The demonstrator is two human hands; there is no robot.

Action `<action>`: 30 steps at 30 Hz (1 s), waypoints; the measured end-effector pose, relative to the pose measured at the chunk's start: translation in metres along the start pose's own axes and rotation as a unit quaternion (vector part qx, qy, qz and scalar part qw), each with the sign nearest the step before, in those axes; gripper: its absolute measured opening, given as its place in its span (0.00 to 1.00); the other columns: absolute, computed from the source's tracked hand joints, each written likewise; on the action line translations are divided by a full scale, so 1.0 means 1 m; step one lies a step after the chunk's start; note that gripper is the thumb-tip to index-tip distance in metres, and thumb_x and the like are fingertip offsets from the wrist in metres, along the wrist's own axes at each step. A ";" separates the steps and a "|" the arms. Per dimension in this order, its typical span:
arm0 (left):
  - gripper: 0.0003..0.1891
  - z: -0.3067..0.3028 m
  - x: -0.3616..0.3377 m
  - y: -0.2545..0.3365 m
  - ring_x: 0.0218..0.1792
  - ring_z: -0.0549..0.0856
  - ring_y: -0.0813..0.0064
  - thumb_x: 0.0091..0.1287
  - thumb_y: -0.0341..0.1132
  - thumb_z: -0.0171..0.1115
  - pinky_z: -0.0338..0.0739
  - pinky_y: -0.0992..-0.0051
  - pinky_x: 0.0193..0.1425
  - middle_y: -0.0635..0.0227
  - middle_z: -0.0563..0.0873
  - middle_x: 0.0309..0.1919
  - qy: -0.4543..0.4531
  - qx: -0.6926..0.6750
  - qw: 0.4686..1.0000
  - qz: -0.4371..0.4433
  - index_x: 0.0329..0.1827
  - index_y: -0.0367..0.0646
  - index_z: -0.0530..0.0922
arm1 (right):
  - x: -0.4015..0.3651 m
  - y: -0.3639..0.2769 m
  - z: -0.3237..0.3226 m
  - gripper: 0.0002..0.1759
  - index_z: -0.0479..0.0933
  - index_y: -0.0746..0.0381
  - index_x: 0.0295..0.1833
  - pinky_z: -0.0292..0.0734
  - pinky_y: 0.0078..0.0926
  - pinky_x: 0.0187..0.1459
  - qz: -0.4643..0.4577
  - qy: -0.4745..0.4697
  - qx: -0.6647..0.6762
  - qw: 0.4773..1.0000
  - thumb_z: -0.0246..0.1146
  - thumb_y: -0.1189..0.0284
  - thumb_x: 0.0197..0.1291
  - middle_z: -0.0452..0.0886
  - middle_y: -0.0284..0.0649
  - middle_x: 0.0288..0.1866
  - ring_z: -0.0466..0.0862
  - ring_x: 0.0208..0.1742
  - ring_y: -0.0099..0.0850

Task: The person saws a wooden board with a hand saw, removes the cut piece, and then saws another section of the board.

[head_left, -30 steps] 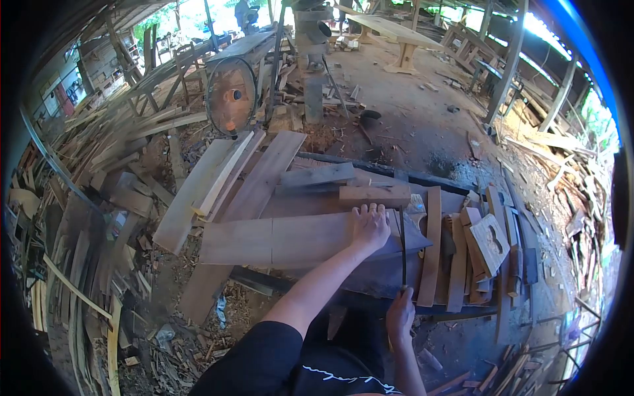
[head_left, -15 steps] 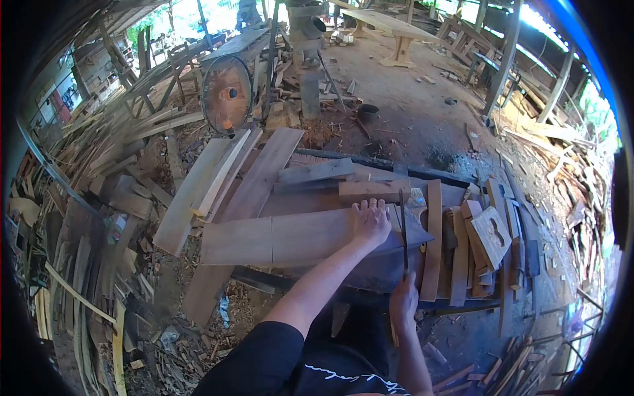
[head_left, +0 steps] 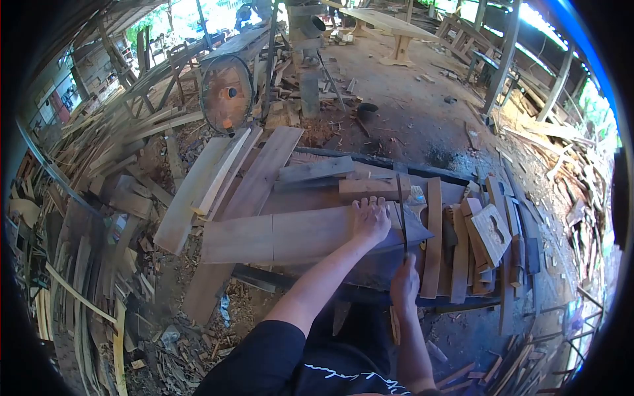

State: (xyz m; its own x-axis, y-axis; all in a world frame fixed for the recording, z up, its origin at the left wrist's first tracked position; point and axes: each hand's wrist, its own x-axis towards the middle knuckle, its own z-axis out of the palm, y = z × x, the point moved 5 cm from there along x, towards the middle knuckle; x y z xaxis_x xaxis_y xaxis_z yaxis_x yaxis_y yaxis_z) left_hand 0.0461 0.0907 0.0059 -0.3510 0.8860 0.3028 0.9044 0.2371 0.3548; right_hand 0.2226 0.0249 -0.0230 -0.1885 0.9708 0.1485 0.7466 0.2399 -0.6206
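A wide wooden board (head_left: 304, 231) lies across the low bench, with a thin line across it toward its left part. My left hand (head_left: 371, 223) rests on top of the board near its right end, fingers spread over the far edge. In my right hand (head_left: 404, 280), closed round its near end, is a long thin dark tool (head_left: 401, 211); its exact kind is hard to tell. The tool crosses the board's right end, just right of my left hand. Beyond the board lies a thick wooden block (head_left: 373, 189).
Several curved wooden pieces (head_left: 431, 237) and a block with a cut-out (head_left: 489, 234) lie to the right. Long planks (head_left: 261, 175) lean at the left. Farther off are a round fan (head_left: 226, 92), a black bucket (head_left: 367, 112) and a wooden table (head_left: 389, 25).
My right hand has moved forward, away from my body, and the dark tool has moved with it. My left hand stays at the same spot on the board.
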 end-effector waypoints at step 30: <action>0.13 0.001 0.001 0.000 0.50 0.79 0.58 0.73 0.42 0.48 0.64 0.55 0.56 0.57 0.82 0.44 0.032 0.010 0.999 0.016 0.46 0.45 0.77 | 0.013 -0.003 0.001 0.08 0.65 0.62 0.51 0.74 0.60 0.37 0.012 -0.025 -0.028 0.999 0.50 0.73 0.70 0.81 0.61 0.33 0.81 0.38 0.62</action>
State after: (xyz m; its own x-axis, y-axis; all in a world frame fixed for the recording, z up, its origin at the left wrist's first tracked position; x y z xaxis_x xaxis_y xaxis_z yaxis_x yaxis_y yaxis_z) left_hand 0.0458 0.0915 0.0054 -0.3359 0.8659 0.3707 0.9199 0.2170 0.3267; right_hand 0.2178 0.0368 -0.0201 -0.2010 0.9750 0.0945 0.7854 0.2181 -0.5793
